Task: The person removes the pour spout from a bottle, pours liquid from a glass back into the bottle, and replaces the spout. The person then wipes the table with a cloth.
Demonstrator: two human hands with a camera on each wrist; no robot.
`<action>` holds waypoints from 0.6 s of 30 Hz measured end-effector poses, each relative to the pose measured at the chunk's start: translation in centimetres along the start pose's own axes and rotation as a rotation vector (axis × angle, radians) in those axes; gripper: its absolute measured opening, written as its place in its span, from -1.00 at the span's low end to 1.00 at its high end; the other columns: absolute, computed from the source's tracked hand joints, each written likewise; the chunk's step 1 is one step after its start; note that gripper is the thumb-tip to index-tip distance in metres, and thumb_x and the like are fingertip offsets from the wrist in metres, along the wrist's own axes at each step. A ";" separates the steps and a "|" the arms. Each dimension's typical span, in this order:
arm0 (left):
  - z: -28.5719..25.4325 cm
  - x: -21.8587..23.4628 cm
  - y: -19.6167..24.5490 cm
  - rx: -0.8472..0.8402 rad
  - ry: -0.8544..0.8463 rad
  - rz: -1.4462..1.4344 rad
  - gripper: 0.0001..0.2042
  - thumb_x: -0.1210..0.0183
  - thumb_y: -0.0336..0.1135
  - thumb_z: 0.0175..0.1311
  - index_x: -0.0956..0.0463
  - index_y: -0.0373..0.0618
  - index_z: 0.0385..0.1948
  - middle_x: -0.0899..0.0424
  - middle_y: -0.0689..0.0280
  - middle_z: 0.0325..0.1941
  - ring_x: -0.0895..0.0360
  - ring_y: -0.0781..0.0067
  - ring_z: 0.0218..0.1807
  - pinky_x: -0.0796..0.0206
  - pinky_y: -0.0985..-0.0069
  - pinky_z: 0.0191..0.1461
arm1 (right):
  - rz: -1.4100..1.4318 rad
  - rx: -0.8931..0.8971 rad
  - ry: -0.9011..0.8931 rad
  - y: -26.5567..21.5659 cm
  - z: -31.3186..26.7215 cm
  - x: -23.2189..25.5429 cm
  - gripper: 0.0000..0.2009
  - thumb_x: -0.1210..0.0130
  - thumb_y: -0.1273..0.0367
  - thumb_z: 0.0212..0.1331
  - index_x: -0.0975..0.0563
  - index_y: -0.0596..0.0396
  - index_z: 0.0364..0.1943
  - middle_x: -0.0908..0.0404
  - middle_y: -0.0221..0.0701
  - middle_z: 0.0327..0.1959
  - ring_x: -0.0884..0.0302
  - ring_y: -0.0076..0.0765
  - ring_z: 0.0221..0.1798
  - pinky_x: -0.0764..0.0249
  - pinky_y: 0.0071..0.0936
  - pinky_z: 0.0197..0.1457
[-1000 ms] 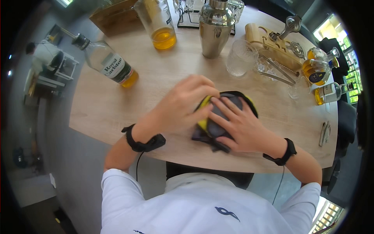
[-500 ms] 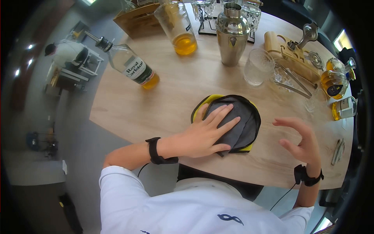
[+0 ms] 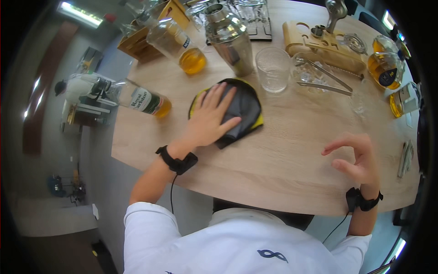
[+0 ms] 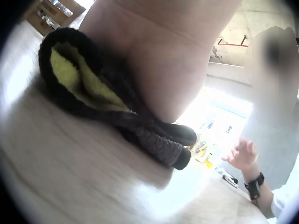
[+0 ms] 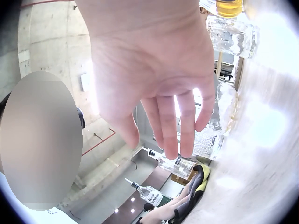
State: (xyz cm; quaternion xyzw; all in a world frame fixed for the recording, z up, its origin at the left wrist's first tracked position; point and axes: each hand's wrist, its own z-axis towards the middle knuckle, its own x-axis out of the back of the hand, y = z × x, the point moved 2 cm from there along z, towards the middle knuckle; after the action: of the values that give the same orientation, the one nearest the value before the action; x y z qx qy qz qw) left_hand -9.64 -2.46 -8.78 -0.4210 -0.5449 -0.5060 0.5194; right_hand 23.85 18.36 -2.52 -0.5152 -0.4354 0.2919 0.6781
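My left hand (image 3: 206, 122) lies flat with spread fingers on a folded grey cloth (image 3: 245, 109) with black edging and yellow at its borders. The cloth rests on the table, left of the middle, just in front of the shaker. In the left wrist view the cloth's folded layers (image 4: 161, 147) bulge beside the heel of the hand, with the fuzzy yellow side (image 4: 65, 72) showing inside a fold. My right hand (image 3: 357, 157) hovers over the right part of the table, fingers loosely bent and holding nothing. Its empty palm (image 5: 154, 65) fills the right wrist view.
Behind the cloth stand a metal shaker (image 3: 232, 45), a drinking glass (image 3: 273, 71) and a bottle of amber liquid (image 3: 191, 60). A labelled bottle (image 3: 145, 101) is on the left. Tongs (image 3: 326, 86) lie over a bowl of ice near a wooden tool stand (image 3: 296, 36). More bottles (image 3: 385, 68) line the right.
The right hand has left the cloth and moved right. The left hand, first raised beside the cloth, now lies on it, and both have shifted forward and left across the table.
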 end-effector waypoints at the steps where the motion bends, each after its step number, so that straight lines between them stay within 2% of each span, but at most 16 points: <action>1: -0.3 -0.1 -0.8 0.037 -0.004 0.003 -0.21 -0.07 0.19 0.47 -0.10 -0.07 0.60 -0.05 -0.02 0.68 0.05 -0.03 0.70 0.29 0.02 0.70 | -0.055 0.049 -0.042 0.3 -0.1 0.0 -0.75 -0.37 0.39 0.01 -0.72 0.21 -0.22 -0.82 -0.26 -0.27 -0.80 -0.25 -0.15 -0.61 -0.41 0.02; 2: -0.3 0.1 -1.4 0.064 -0.014 0.002 -0.19 -0.07 0.20 0.47 -0.08 -0.11 0.60 -0.06 -0.05 0.67 0.05 -0.06 0.70 0.28 -0.02 0.69 | -0.110 0.089 -0.076 0.4 -0.2 -0.1 -0.78 -0.39 0.40 0.02 -0.72 0.19 -0.24 -0.82 -0.29 -0.28 -0.80 -0.26 -0.16 -0.61 -0.42 0.01; 4: -0.9 0.3 -0.8 0.074 -0.083 0.119 -0.19 -0.04 0.11 0.51 0.03 -0.22 0.62 0.00 -0.12 0.68 0.08 -0.11 0.70 0.30 0.01 0.70 | -0.154 0.094 -0.106 0.4 -0.3 0.1 -0.79 -0.41 0.37 0.09 -0.72 0.16 -0.22 -0.82 -0.34 -0.29 -0.80 -0.28 -0.17 -0.63 -0.44 -0.01; 6: -1.8 0.5 0.1 0.085 -0.158 0.122 -0.17 -0.05 0.06 0.52 0.08 -0.31 0.61 0.04 -0.18 0.68 0.13 -0.17 0.71 0.33 -0.01 0.69 | -0.107 0.088 -0.156 1.3 -0.1 0.4 -0.80 -0.41 0.35 0.16 -0.70 0.16 -0.21 -0.82 -0.34 -0.26 -0.80 -0.30 -0.17 -0.66 -0.43 -0.06; 8: -3.1 0.7 0.6 0.076 -0.207 0.112 -0.15 -0.05 0.10 0.51 0.07 -0.36 0.60 0.07 -0.23 0.68 0.18 -0.20 0.71 0.37 -0.07 0.69 | -0.071 0.038 -0.213 1.8 -0.3 0.6 -0.78 -0.39 0.30 0.21 -0.68 0.14 -0.19 -0.80 -0.34 -0.25 -0.80 -0.31 -0.16 -0.68 -0.40 -0.10; 10: -4.4 1.0 0.1 0.092 -0.255 0.088 -0.14 -0.05 0.07 0.51 0.10 -0.39 0.60 0.10 -0.26 0.68 0.21 -0.21 0.72 0.39 -0.05 0.70 | -0.054 0.018 -0.187 2.3 -0.4 0.5 -0.77 -0.39 0.29 0.22 -0.67 0.15 -0.19 -0.80 -0.35 -0.24 -0.80 -0.31 -0.15 -0.69 -0.39 -0.11; 11: -4.9 1.0 -0.3 0.077 -0.258 0.091 -0.14 -0.05 0.07 0.51 0.10 -0.39 0.60 0.10 -0.26 0.68 0.21 -0.21 0.72 0.39 -0.05 0.70 | -0.016 0.040 -0.211 2.4 -0.5 0.5 -0.76 -0.38 0.28 0.23 -0.67 0.15 -0.20 -0.79 -0.35 -0.23 -0.80 -0.31 -0.15 -0.70 -0.38 -0.12; 13: -6.0 0.9 -1.7 0.220 -0.216 0.050 -0.15 -0.04 0.06 0.52 0.12 -0.34 0.61 0.10 -0.22 0.69 0.19 -0.22 0.71 0.38 -0.03 0.70 | -0.018 0.023 -0.240 2.0 -0.7 0.5 -0.76 -0.39 0.27 0.23 -0.67 0.15 -0.19 -0.79 -0.35 -0.21 -0.80 -0.31 -0.14 -0.70 -0.38 -0.12; 18: -5.7 0.8 -5.1 0.351 -0.184 0.046 -0.17 -0.04 0.08 0.53 0.13 -0.20 0.64 0.08 -0.16 0.70 0.12 -0.24 0.70 0.35 -0.02 0.70 | 0.075 -0.013 -0.354 2.4 -0.7 -1.0 -0.71 -0.38 0.21 0.24 -0.66 0.15 -0.16 -0.80 -0.30 -0.16 -0.80 -0.26 -0.11 -0.69 -0.35 -0.10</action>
State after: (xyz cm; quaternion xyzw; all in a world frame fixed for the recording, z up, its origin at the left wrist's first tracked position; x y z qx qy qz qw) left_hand -13.96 -8.83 -8.87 -0.3805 -0.6603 -0.3507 0.5442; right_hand 24.14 17.90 -5.16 -0.4759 -0.5305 0.4002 0.5761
